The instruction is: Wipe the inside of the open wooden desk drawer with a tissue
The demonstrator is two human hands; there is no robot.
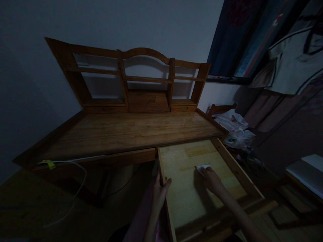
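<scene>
A wooden drawer is pulled out from the right side of the desk, its pale bottom board bare. My left hand grips the drawer's left side wall, thumb over the top edge and fingers on the outer face. Inside the drawer, my right hand is closed on a white cloth or tissue pressed to the bottom board. Whether it is paper or fabric I cannot tell in the dim light.
The desk carries a wooden shelf unit along its back. A white cable with a yellow tag hangs off the front left edge. Plastic bags sit on a chair at right. A white-topped stool or table stands far right.
</scene>
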